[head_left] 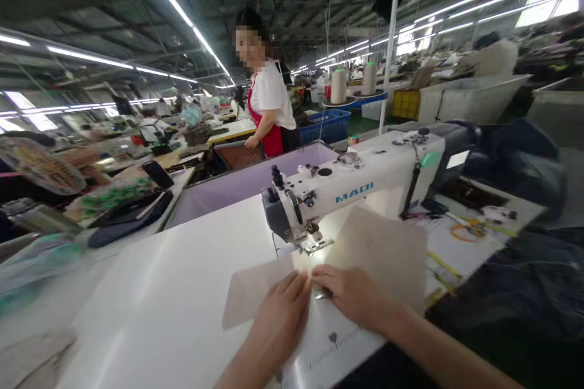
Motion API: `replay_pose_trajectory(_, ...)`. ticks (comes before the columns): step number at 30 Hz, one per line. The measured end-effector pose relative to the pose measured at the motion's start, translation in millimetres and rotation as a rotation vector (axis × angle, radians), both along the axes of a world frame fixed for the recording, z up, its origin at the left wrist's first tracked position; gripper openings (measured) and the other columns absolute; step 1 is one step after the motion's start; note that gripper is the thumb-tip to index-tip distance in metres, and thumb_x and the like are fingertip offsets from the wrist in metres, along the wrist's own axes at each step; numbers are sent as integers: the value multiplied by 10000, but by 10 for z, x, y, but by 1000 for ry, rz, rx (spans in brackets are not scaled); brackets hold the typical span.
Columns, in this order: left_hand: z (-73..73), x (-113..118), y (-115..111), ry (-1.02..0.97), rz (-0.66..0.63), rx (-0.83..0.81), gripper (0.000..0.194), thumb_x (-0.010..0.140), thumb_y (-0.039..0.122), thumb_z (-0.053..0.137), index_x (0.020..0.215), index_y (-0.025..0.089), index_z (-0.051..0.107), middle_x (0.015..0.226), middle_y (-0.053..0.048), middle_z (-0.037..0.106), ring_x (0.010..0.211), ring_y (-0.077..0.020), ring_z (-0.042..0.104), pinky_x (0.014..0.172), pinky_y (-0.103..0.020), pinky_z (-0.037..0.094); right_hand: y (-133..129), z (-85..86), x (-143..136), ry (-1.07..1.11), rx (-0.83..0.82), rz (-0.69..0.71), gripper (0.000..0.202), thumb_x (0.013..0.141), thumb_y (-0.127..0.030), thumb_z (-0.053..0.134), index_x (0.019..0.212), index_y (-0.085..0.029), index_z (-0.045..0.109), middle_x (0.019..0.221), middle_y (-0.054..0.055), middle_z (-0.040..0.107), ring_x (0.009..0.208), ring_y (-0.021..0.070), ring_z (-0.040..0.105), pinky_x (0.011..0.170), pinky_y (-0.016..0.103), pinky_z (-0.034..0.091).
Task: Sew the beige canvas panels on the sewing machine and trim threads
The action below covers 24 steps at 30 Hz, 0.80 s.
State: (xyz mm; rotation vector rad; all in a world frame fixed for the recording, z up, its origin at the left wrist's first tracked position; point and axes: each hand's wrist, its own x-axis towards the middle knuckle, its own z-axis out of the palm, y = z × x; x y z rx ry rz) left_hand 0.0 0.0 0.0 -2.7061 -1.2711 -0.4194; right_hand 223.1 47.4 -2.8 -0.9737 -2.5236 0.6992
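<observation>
A beige fabric panel (387, 249) lies across the sewing machine's bed, part of it left of the presser foot and a larger part to the right, under the machine arm. Just in front of the lit presser foot (317, 246), my left hand (283, 310) has its fingers together on the fabric's near edge. My right hand (353, 295) pinches the same edge close beside it, thumb and fingertips almost meeting my left fingers. Exactly how the edge sits between the fingertips is hidden. The white sewing machine (356, 185) stands directly beyond both hands.
A lilac-walled bin (246, 173) borders the table's far side. Beyond it stands a person in a red apron (274, 134), a hand at a brown basket (239, 155). Thread cones (338, 86) stand behind the machine. Scissors-like tools and yellow tape (444, 264) lie at right.
</observation>
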Motion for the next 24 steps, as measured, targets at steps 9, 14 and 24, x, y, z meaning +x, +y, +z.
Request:
replay_pose_trajectory(9, 95, -27, 166, -30, 43, -40, 388, 1000, 197, 452, 1366, 225, 579, 1305, -89, 671, 1195, -259, 637, 996, -433, 574, 154, 76, -63, -9, 27, 2, 369, 915, -110, 471, 1202, -248, 657, 1275, 12, 679, 1062, 207, 671, 917, 286, 480)
replay_pose_trajectory(14, 147, -55, 312, -59, 47, -65, 353, 994, 205, 451, 1301, 219, 623, 1268, -91, 682, 1172, -251, 645, 1003, -427, 567, 261, 97, -121, -6, 49, 5, 355, 929, -109, 470, 1183, -255, 670, 1298, 1, 671, 1085, 196, 665, 934, 267, 465)
replay_pose_trajectory(24, 234, -115, 567, -72, 66, -114, 317, 973, 178, 459, 1229, 186, 647, 1243, -106, 688, 1152, -248, 645, 1029, -432, 543, 268, 77, -150, -49, 79, -34, 362, 932, -115, 487, 1207, -255, 676, 1314, 26, 664, 1084, 198, 666, 960, 288, 471)
